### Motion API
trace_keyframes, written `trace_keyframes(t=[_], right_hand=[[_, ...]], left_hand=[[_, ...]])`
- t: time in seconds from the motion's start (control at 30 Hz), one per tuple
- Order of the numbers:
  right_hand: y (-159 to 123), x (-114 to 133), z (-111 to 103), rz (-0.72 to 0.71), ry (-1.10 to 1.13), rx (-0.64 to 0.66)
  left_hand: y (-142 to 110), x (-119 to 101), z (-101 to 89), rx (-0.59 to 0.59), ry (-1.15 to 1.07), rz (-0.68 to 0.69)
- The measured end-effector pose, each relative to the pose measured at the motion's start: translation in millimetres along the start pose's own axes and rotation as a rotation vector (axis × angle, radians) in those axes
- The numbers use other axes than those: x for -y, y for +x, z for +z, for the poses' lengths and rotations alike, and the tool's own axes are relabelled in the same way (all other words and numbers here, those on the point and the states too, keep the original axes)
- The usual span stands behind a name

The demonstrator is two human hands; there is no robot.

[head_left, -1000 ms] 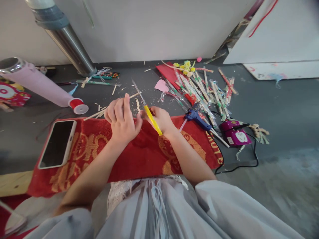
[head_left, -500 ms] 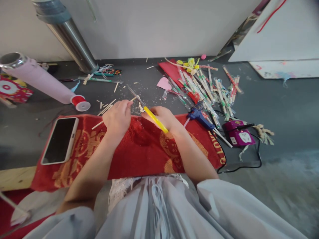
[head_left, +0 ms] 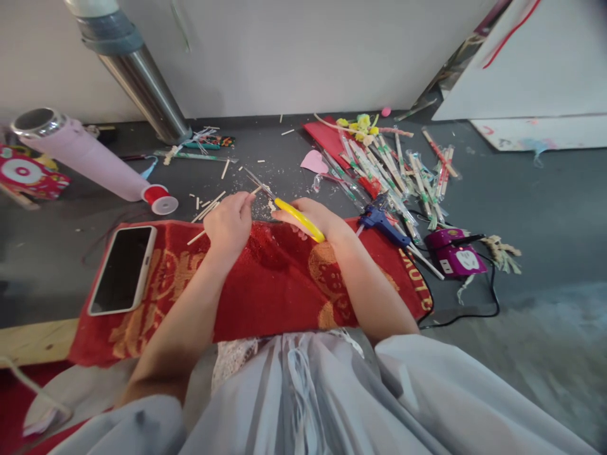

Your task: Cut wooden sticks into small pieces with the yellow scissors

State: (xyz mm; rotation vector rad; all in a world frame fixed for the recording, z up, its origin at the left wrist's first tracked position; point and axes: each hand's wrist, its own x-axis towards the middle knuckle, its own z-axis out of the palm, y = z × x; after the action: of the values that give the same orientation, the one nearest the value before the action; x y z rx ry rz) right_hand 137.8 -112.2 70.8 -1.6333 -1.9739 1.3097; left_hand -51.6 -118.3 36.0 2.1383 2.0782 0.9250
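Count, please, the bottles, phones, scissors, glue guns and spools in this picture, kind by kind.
Bottles: 2 (pink bottle, steel bottle)
Phone: 1
Scissors: 1, in the right hand
Glue gun: 1
Spool: 1
Total: 6

Left hand (head_left: 227, 221) closed, back up, fingers curled under, thumb side toward right hand (head_left: 310, 218). Right hand curled in a grip, fingers partly hidden. Hands near each other, not touching. Left forearm (head_left: 190, 309) and right forearm (head_left: 374, 281) bare, angled inward toward far side.
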Motion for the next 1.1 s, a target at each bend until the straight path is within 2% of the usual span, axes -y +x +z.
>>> trace_keyframes(t=[0.2,0.37,0.5,0.6,0.73,0.83,0.93,1.1], right_hand=[[5,3,-2,0.066,0.212,0.130],[4,6,-4,0.190,0.213,0.126],[5,-1,-4,0.159,0.297,0.114],[5,-8,-3,0.132,0.406,0.112],[3,-13,-1,0.151,0.496,0.087],[3,-19,0,0.077,0.475,0.055],[4,-25,1,-0.011,0.432,-0.028],[4,-29,3,-0.026,0.388,-0.186]], left_hand=[[2,-8,-5.5,0.121,0.065,-0.081],[2,-11,-8.0,0.147,0.090,-0.083],[4,-9,-9.2,0.178,0.115,-0.139],[4,-7,-6.4,0.187,0.154,-0.125],[4,-1,-0.4,0.205,0.270,-0.081],[4,3,1.0,0.245,0.336,-0.057],[5,4,0.0,0.272,0.353,-0.053],[7,5,1.0,0.306,0.340,-0.073]])
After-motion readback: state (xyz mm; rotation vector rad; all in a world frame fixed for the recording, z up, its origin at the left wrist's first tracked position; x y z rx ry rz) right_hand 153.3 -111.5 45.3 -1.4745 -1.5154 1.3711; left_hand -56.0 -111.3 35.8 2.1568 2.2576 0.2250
